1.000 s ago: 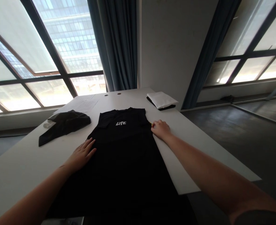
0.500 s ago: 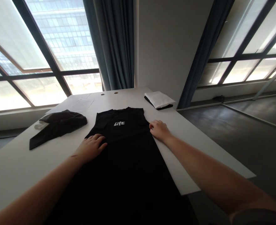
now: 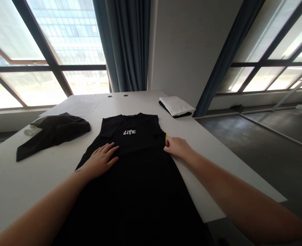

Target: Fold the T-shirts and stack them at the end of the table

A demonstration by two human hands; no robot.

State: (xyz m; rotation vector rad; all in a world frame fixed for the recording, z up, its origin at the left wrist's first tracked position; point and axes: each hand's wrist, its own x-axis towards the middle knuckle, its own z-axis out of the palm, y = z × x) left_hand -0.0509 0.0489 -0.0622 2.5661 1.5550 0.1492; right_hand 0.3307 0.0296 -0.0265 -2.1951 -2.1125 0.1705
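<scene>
A black shirt [image 3: 135, 164] with the white word LIFE on its chest lies flat and lengthwise on the white table [image 3: 25, 177], its sides folded in. My left hand [image 3: 101, 160] rests flat on the shirt's left part, fingers stretched out and a little apart. My right hand [image 3: 176, 147] is at the shirt's right edge with the fingers curled, pinching the cloth where a small yellow tag [image 3: 165, 137] shows.
A crumpled black garment [image 3: 53, 131] lies at the table's left. A folded white cloth on a black one [image 3: 176, 106] sits at the far right corner. Paper sheets [image 3: 79, 107] lie at the back. The table's right edge drops to dark floor [image 3: 256, 147].
My left hand has moved from the shirt's left edge onto the cloth, toward the middle. My right hand has stayed at the right edge. The view has tilted down slightly.
</scene>
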